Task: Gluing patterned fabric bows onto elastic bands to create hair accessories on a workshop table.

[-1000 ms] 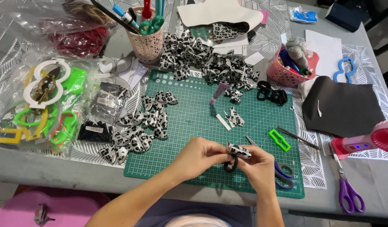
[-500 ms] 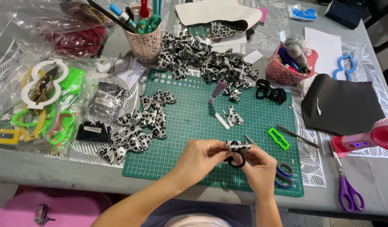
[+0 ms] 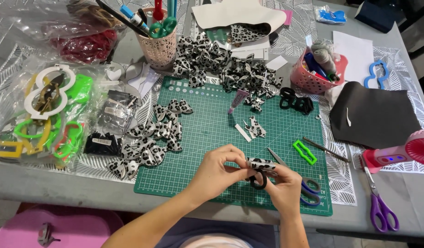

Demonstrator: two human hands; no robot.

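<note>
So both hands are working low over the near edge of the green cutting mat point(image 3: 207, 133), basically meeting in the middle. Going left to right: the left hand point(image 3: 219, 171) comes in from the lower left with the forearm angled up across the table edge, wrist cocked a bit, thumb and fingers pressed together on the left end of the leopard-print strip point(image 3: 261, 164). That strip lies roughly flat and sideways, its long axis running left-right between the two hands, so each hand has one end.

Right under the strip hangs a black hair tie point(image 3: 258, 179), a small loop dangling just below the middle of the strip. Looks like the strip goes over or through it, but the fingers cover that spot so I can't say for sure.

The right hand point(image 3: 285, 184) comes up from below, palm turned in, fingertips pinching the right end of the strip and touching the loop. It's the closer one to the loop.

Blue-handled scissors point(image 3: 308, 188) lie on the mat just beside the right hand, partly tucked behind it.
</note>
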